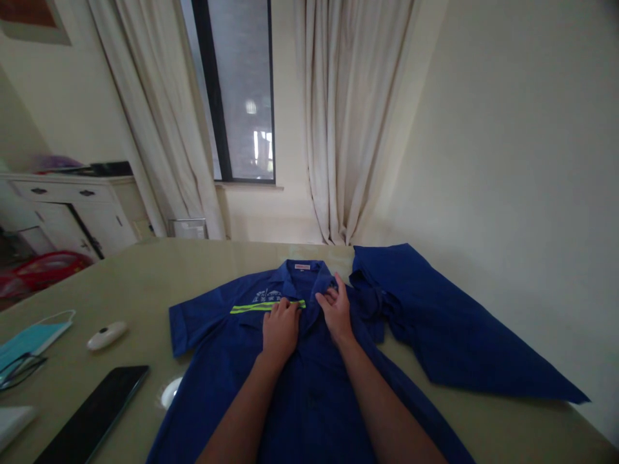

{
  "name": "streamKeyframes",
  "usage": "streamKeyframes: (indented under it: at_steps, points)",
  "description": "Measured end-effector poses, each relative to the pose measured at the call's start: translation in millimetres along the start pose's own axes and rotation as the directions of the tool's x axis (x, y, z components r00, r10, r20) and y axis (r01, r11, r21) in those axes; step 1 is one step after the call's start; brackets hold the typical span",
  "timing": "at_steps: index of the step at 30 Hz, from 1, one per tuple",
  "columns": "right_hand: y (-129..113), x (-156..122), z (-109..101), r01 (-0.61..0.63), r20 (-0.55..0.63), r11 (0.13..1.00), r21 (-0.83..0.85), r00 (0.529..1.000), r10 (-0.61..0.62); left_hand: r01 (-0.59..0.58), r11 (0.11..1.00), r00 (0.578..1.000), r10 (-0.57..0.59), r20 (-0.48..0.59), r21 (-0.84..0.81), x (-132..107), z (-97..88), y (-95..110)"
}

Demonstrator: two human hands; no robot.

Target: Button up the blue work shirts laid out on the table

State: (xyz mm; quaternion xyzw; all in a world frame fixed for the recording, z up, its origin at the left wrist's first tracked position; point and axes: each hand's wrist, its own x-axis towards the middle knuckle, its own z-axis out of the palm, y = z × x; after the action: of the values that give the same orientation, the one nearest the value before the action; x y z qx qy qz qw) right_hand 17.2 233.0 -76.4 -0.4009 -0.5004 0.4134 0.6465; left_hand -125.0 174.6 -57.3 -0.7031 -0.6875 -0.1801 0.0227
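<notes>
A dark blue short-sleeved work shirt lies front up on the table, its collar toward the window. It has a yellow-green striped band and white print on the chest. My left hand rests on the shirt front at the right end of that band, fingers bent and closed on the cloth by the front opening. At the collar flap on the right side, my right hand grips the cloth, index finger pointing up and the other fingers curled. My forearms cover part of the lower front.
Folded dark blue cloth lies right of the shirt along the wall. On the table's left are a black phone-like slab, a white mouse-like object, a light blue face mask and glasses. Curtains and a window stand behind.
</notes>
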Motion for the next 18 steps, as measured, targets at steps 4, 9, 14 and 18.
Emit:
streamKeyframes:
  at_steps: [4,9,14,18]
  points:
    - [-2,-2,2,-0.058,0.010,0.998,0.035,0.998,0.057,0.015,0.997,1.000,-0.013,0.027,-0.069,6,0.1,-2]
    - [-1,-3,2,-0.097,0.131,0.991,0.096,0.988,0.084,0.042,0.987,0.998,-0.033,0.062,-0.153,10,0.9,-6]
    - [3,-6,7,-0.060,0.236,0.996,-0.073,0.969,0.075,0.039,0.979,0.997,-0.027,0.066,-0.200,12,-0.1,-9]
    - [3,-13,16,-0.019,0.120,0.907,-0.421,0.990,0.077,0.030,0.967,0.998,-0.016,0.055,-0.255,13,-1.7,-12]
